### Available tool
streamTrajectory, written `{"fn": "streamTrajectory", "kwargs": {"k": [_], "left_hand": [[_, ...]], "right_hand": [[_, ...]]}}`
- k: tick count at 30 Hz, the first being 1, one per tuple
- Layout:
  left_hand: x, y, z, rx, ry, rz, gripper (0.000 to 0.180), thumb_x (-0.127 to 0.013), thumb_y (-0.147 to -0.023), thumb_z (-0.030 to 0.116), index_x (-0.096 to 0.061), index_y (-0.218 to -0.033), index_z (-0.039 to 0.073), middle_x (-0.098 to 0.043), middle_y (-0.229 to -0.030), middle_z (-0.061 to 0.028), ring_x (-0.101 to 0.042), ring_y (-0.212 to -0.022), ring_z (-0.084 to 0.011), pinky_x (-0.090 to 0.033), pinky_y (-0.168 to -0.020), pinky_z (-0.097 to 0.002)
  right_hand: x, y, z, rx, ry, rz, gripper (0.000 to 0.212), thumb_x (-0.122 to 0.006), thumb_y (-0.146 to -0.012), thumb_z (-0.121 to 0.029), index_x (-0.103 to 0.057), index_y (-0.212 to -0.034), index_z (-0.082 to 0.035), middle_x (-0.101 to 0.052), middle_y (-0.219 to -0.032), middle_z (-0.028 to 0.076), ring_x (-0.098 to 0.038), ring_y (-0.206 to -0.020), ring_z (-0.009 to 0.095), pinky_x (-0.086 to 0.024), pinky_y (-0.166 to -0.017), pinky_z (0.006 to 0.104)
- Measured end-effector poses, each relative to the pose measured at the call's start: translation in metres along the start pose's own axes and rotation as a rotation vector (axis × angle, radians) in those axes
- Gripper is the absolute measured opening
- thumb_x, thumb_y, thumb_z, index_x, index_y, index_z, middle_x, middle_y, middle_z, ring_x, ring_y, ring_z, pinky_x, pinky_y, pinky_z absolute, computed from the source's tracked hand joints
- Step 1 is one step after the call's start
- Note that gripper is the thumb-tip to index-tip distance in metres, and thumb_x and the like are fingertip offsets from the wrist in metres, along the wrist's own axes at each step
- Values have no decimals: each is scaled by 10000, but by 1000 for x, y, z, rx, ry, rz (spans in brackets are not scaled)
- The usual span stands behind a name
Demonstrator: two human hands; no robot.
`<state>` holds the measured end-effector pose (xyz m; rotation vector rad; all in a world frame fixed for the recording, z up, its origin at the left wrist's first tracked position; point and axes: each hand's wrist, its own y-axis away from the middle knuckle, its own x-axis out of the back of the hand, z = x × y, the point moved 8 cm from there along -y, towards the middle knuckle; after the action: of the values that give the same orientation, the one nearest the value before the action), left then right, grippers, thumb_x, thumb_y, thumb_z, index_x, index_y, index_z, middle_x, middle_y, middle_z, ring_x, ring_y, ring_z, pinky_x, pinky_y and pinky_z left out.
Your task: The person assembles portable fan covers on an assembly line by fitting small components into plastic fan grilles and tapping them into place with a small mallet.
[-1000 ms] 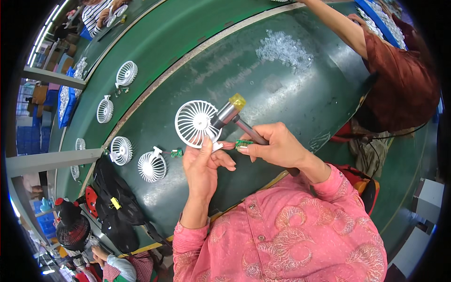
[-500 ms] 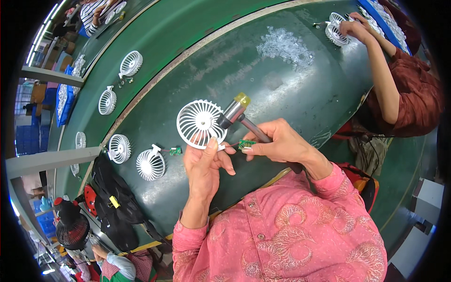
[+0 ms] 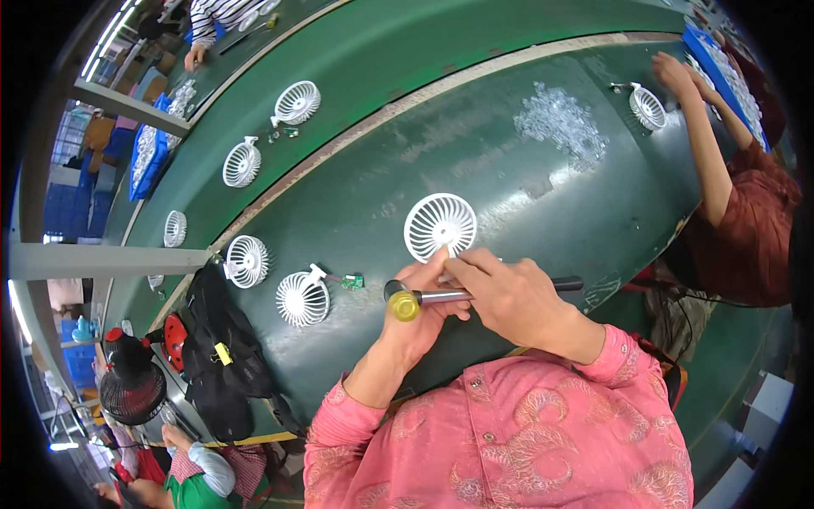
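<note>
The right hand is clenched around the shaft of a small mallet, whose yellow-faced head points left and lies across the left hand. The left hand's fingers curl under the mallet head, and its fingertips touch the near rim of a white fan grille that lies flat on the dark green bench, just beyond both hands; whether they pinch the grille or only rest on it cannot be told. To the left of the hands lies a second fan with a small green circuit board just beside it, and further left a third fan sits at the bench edge. More fans ride the green belt on the far side. At far right another person's hand touches a fan near a blue tray, and a heap of clear small parts lies on the bench between.
</note>
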<state>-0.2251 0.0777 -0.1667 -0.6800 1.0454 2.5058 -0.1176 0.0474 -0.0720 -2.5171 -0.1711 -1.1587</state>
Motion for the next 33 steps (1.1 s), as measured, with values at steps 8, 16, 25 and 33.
{"fn": "streamTrajectory", "kwargs": {"k": [8,16,25,33], "left_hand": [[-10,-12,29,124,-100,-93,458,-527,-989,454,-611,-1024,5,-686,-864,-129,-680,-656,-196,-559,-534,-296],[74,-27,232,-1354,-1815,729,263,-660,-831,178,-619,-1028,9,-619,-1015,-181,-578,-970,-365,-445,-813,-497],[104,-41,225,-918,-2123,792,256,-640,-686,95,-668,-925,5,-679,-881,-145,-613,-928,-293,-385,-845,-457],[58,59,125,-846,-1993,652,209,-635,-769,101,-585,-945,-1,-624,-940,-145,-600,-892,-300,-412,-716,-427]], "right_hand": [[-8,-22,19,90,61,43,344,-649,-794,-87,-601,-1122,6,-583,-948,98,-631,-598,285,-518,-500,395],[3,-20,85,-763,-913,162,127,-742,-839,-93,-694,-877,18,-609,-651,1,-478,-478,39,-334,-420,219],[-47,-22,125,-858,-810,-42,151,-684,-887,-95,-635,-833,38,-586,-632,24,-402,-402,55,-253,-347,236],[-30,-26,126,-595,-269,-176,258,-706,-857,-147,-638,-726,65,-569,-570,60,-478,-478,112,-355,-444,308]]}}
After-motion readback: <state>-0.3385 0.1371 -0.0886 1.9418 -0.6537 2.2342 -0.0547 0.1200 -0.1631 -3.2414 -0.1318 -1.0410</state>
